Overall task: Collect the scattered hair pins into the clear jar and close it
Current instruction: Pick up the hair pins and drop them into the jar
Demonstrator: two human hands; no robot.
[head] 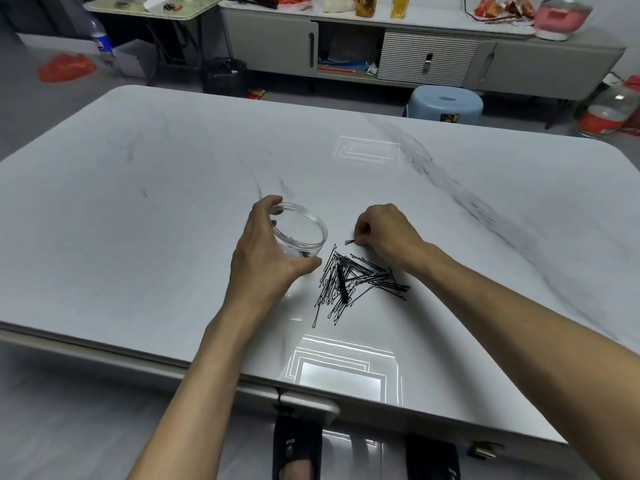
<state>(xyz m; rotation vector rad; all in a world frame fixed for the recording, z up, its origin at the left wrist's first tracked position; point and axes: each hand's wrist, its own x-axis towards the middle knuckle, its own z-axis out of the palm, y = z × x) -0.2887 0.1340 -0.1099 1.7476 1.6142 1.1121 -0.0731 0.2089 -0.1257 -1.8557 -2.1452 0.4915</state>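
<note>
Pale marble-patterned table (pixel 156 209) fills most of the view, glossy enough to mirror a bright ceiling light near its front edge. Near its middle stands the clear jar (pixel 304 230), upright, its wide mouth uncovered. The person's left hand (pixel 266 252) wraps it from the nine o'clock side, fingers curled over the far rim and the thumb pressed against the near wall, so the hand is clamped on the jar. A dark streak shows through the jar's near wall by the thumb; whether it is a pin inside cannot be told. At about four o'clock from the jar, just beside it, the hair pins (pixel 360 277) lie in a loose black tangle on the tabletop, criss-crossing one another, with a thicker black clip (pixel 342 285) among them. At twelve o'clock of that heap the right hand (pixel 386 233) sits knuckles up, low over the table. Its fingers are curled together and pinch a single pin (pixel 349 242) whose looped end sticks out toward the jar. Jar and right hand are apart. Both bare forearms reach in from the six o'clock edge, and black slippers (pixel 296 445) show under it. Beyond the table at twelve o'clock a long grey cabinet (pixel 273 43) runs along the wall. A blue stool (pixel 445 102) stands at one o'clock, and a red bag (pixel 65 67) lies on the floor at ten o'clock.
</note>
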